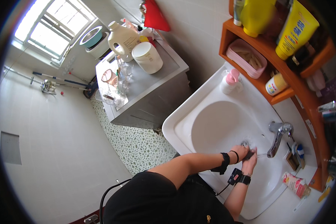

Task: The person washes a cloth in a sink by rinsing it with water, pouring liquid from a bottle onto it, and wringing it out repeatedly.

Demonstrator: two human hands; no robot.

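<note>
Over the white washbasin (196, 125), my two hands come together near the drain. My left hand (241, 151), with a dark band at its wrist, has its fingers curled against a small dark object (249, 155). On the other side of that object is my right hand (251, 162), its fingers bent around it. What the object is cannot be made out, as the fingers cover much of it. Just right of the hands, a thin stream of water (262, 154) runs from the chrome tap (276, 140). The metal drain (244, 143) shows just beyond my left hand.
A pump bottle with a pink top (230, 81) stands on the basin's far rim. An orange shelf (246, 31) holds tubes and a pink box (246, 58). A pink-and-white tube (295, 184) lies at right. Left stands a grey cabinet (145, 100) bearing a detergent jug (122, 39) and glassware.
</note>
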